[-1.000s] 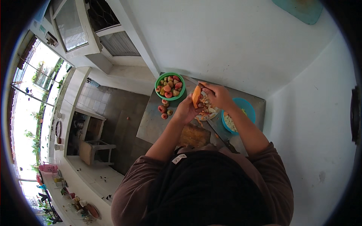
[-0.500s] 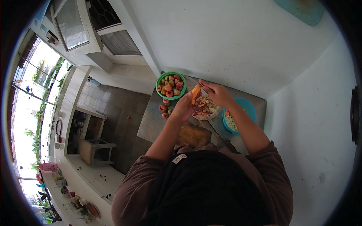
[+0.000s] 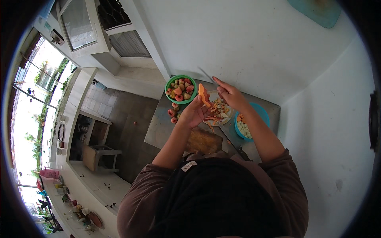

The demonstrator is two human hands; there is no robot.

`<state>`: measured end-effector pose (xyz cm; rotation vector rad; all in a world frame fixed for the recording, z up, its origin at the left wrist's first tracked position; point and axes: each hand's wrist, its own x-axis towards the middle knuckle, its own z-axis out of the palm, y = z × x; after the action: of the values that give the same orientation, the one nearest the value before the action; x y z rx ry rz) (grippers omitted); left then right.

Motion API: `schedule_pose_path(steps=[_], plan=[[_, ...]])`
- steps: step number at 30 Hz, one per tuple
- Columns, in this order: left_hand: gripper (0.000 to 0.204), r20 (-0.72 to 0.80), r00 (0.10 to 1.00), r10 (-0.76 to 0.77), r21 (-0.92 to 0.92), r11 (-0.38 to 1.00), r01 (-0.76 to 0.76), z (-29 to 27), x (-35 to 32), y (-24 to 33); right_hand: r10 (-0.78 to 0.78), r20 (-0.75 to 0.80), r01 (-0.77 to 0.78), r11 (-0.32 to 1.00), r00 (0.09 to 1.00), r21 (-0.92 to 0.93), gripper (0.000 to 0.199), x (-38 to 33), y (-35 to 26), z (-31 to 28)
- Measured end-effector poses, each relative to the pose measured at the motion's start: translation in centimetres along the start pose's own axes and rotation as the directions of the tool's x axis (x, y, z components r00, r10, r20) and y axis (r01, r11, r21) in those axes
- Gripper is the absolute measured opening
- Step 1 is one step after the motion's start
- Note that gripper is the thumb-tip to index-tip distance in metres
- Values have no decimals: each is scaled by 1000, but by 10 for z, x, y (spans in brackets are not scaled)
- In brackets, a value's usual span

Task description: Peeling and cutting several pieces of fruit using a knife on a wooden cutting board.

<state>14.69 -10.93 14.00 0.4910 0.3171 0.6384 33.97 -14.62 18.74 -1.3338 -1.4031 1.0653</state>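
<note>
Head view, single entry.

- Left hand (image 3: 193, 113): I read it as holding an orange papaya slice (image 3: 203, 94) upright over the tabletop (image 3: 158, 127), fingers closed around its lower end.
- Right hand (image 3: 230, 94): gripping a knife (image 3: 207, 75), blade pointing away from me toward the wall, fingers wrapped about the handle, just beside the slice.
- Plate of peelings (image 3: 219, 111): directly beneath both hands, heaped with orange and red scraps.
- Green bowl (image 3: 181, 89): left of the slice, filled with small red and green fruits; a few loose ones (image 3: 173, 115) lie beside it.
- Blue bowl (image 3: 249, 121): under the right forearm, holding cut pieces.
- Wooden cutting board (image 3: 203, 141): nearest my body.

Step, by my judgement: peeling the slice. Next calls for the blade laid shallow under the skin, scraps falling onto the plate.
</note>
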Motion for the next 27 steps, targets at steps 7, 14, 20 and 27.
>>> schedule_pose_path(steps=[7, 14, 20, 27], plan=[[34, 34, 997, 68, -47, 997, -66, -4, 0, 2, -214, 237, 271, 931, 948, -243, 53, -23, -25, 10], [33, 71, 997, 21, -113, 993, -13, 27, -12, 5, -133, 293, 232, 914, 947, -334, 65, -40, -58, 7], [38, 141, 990, 23, -89, 996, -11, 33, -19, 2, -124, 314, 219, 932, 941, -289, 67, -46, -59, 7], [39, 187, 982, 25, -145, 989, 3, 28, -20, -5, -176, 264, 267, 892, 948, -365, 54, -45, -61, 8]])
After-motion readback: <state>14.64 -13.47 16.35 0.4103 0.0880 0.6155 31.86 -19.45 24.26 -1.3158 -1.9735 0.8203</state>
